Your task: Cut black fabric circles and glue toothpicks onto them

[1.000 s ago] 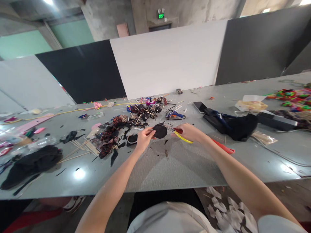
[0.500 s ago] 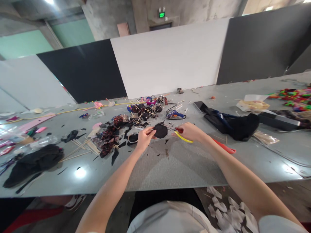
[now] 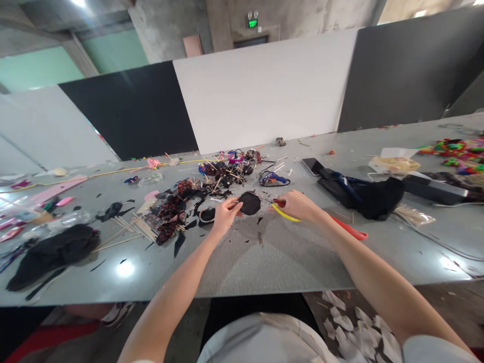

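Observation:
My left hand [image 3: 227, 212] pinches the left edge of a roundish black fabric piece [image 3: 250, 203], held just above the table. My right hand [image 3: 290, 205] is closed around scissors [image 3: 286, 216] with yellow and red on the handles. Their blades point left and meet the upper right edge of the fabric; how far they are spread is too small to tell. Beside my left hand lies a roll of tape [image 3: 206, 215]. Small black scraps [image 3: 259, 220] are scattered on the table below the fabric.
Spiky dark balls with sticks [image 3: 215, 184] crowd the table behind my left hand. A blue glue gun [image 3: 274, 178] lies behind the fabric. Wooden sticks [image 3: 141, 227] and black cloth [image 3: 56, 254] are at left; a black bag [image 3: 363, 196] and a red object [image 3: 350, 229] at right.
Very little differs. The black fabric has turned slightly in my left hand, and the scissors stay at its right edge.

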`<state>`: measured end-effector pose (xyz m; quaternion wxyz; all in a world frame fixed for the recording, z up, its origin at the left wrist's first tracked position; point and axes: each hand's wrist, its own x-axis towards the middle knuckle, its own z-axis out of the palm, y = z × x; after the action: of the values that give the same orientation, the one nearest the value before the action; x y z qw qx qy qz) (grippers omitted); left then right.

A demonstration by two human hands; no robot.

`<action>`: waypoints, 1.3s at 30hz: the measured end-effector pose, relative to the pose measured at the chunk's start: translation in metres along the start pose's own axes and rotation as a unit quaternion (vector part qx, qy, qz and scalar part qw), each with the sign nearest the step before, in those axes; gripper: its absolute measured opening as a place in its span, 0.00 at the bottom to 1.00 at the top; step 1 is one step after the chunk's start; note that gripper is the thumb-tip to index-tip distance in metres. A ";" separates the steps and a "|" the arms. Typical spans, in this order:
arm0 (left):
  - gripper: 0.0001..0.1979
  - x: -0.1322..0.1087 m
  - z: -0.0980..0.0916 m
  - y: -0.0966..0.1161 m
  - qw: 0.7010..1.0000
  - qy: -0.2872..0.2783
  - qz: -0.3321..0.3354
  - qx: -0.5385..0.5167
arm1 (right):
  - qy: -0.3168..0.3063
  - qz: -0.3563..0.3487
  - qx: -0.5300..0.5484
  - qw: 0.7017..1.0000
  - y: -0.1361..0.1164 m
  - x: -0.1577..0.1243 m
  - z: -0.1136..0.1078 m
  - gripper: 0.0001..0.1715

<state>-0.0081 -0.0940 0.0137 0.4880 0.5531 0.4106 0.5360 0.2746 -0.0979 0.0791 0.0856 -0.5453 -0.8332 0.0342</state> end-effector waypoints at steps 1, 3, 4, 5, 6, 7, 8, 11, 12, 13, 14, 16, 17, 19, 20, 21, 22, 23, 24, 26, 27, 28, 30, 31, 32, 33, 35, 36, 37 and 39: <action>0.28 0.000 0.000 0.000 1.000 0.000 0.000 -0.001 | 0.001 -0.002 0.001 1.000 0.000 0.000 0.000 0.41; 0.28 0.001 0.000 -0.001 1.000 0.000 0.000 -0.004 | 0.005 -0.004 0.004 1.000 0.001 0.000 0.001 0.41; 0.28 0.001 0.000 -0.001 1.000 -0.001 -0.001 -0.005 | 0.007 -0.005 0.005 1.000 0.001 0.001 0.001 0.41; 0.28 0.001 0.000 -0.001 1.000 -0.002 -0.001 -0.006 | 0.009 -0.004 0.005 1.000 0.002 0.001 0.001 0.41; 0.28 0.001 0.000 0.000 1.000 -0.003 -0.002 -0.006 | 0.010 -0.003 0.006 1.000 0.002 0.001 0.002 0.41; 0.28 0.001 0.000 0.000 1.000 -0.003 -0.002 -0.006 | 0.011 -0.002 0.008 1.000 0.003 0.002 0.002 0.41; 0.28 0.001 0.000 0.000 1.000 -0.003 -0.002 -0.006 | 0.010 -0.002 0.009 1.000 0.004 0.002 0.003 0.41; 0.28 0.001 0.000 0.000 1.000 -0.004 -0.004 -0.002 | 0.010 -0.003 0.012 1.000 0.007 0.004 0.006 0.40; 0.28 0.001 0.000 0.000 1.000 -0.005 -0.005 -0.001 | 0.010 -0.004 0.012 1.000 0.008 0.004 0.007 0.40; 0.28 0.001 0.000 0.000 1.000 -0.005 -0.005 0.000 | 0.010 -0.005 0.012 1.000 0.009 0.005 0.008 0.40; 0.28 0.001 0.000 0.000 1.000 -0.005 -0.004 0.000 | 0.012 -0.007 0.012 1.000 0.010 0.005 0.009 0.40; 0.27 0.001 -0.001 -0.001 1.000 -0.003 -0.002 0.002 | 0.018 -0.013 0.010 1.000 0.012 0.006 0.011 0.41; 0.27 0.001 -0.001 -0.002 1.000 -0.003 -0.001 0.002 | 0.020 -0.017 0.009 1.000 0.012 0.007 0.011 0.41; 0.26 0.002 -0.001 -0.003 1.000 -0.004 0.001 0.001 | 0.024 -0.024 0.009 0.999 0.013 0.007 0.012 0.41; 0.26 0.002 -0.002 -0.004 1.000 -0.005 0.003 -0.001 | 0.026 -0.026 0.009 0.999 0.013 0.007 0.013 0.41; 0.26 0.002 -0.002 -0.005 1.000 -0.005 0.004 -0.002 | 0.027 -0.027 0.009 0.999 0.014 0.007 0.013 0.40; 0.26 0.003 -0.002 -0.006 1.000 -0.005 0.005 -0.002 | 0.029 -0.027 0.009 0.999 0.013 0.007 0.012 0.40; 0.26 0.003 -0.002 -0.006 1.000 -0.005 0.006 -0.001 | 0.031 -0.028 0.007 0.999 0.013 0.007 0.012 0.41; 0.26 0.003 -0.003 -0.007 1.000 -0.006 0.006 0.001 | 0.032 -0.029 0.005 0.999 0.013 0.007 0.012 0.41; 0.26 0.003 -0.003 -0.008 1.000 -0.007 0.007 0.002 | 0.033 -0.030 0.002 0.999 0.012 0.007 0.011 0.41; 0.26 0.003 -0.003 -0.007 1.000 -0.007 0.007 0.002 | 0.033 -0.029 0.001 0.999 0.011 0.007 0.010 0.42; 0.26 0.003 -0.003 -0.007 1.000 -0.007 0.008 0.000 | 0.034 -0.028 0.001 0.999 0.011 0.007 0.009 0.42; 0.26 0.003 -0.002 -0.005 1.000 -0.005 0.009 -0.003 | 0.036 -0.027 0.003 0.999 0.010 0.007 0.008 0.42; 0.26 0.002 -0.002 -0.004 1.000 -0.005 0.008 -0.004 | 0.036 -0.027 0.004 0.999 0.010 0.006 0.008 0.42; 0.26 0.002 -0.001 -0.003 1.000 -0.004 0.007 -0.004 | 0.037 -0.026 0.005 0.999 0.010 0.006 0.008 0.42; 0.26 0.001 -0.001 -0.002 1.000 -0.003 0.006 -0.004 | 0.038 -0.025 0.005 0.999 0.010 0.006 0.008 0.42; 0.27 0.001 0.000 0.001 1.000 0.000 0.003 -0.003 | 0.037 -0.021 0.005 0.999 0.010 0.006 0.008 0.42; 0.27 0.000 0.000 0.002 1.000 0.002 0.001 -0.002 | 0.038 -0.017 0.005 0.999 0.011 0.007 0.008 0.42; 0.27 0.000 0.000 0.002 1.000 0.003 -0.002 -0.001 | 0.040 -0.012 0.005 0.999 0.011 0.007 0.009 0.42; 0.27 0.000 0.000 0.003 1.000 0.003 -0.006 0.002 | 0.045 0.002 0.012 0.999 0.012 0.008 0.010 0.41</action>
<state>-0.0083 -0.0946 0.0163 0.4888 0.5505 0.4162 0.5337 0.2808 -0.0859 0.0684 0.1300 -0.5465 -0.8270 0.0197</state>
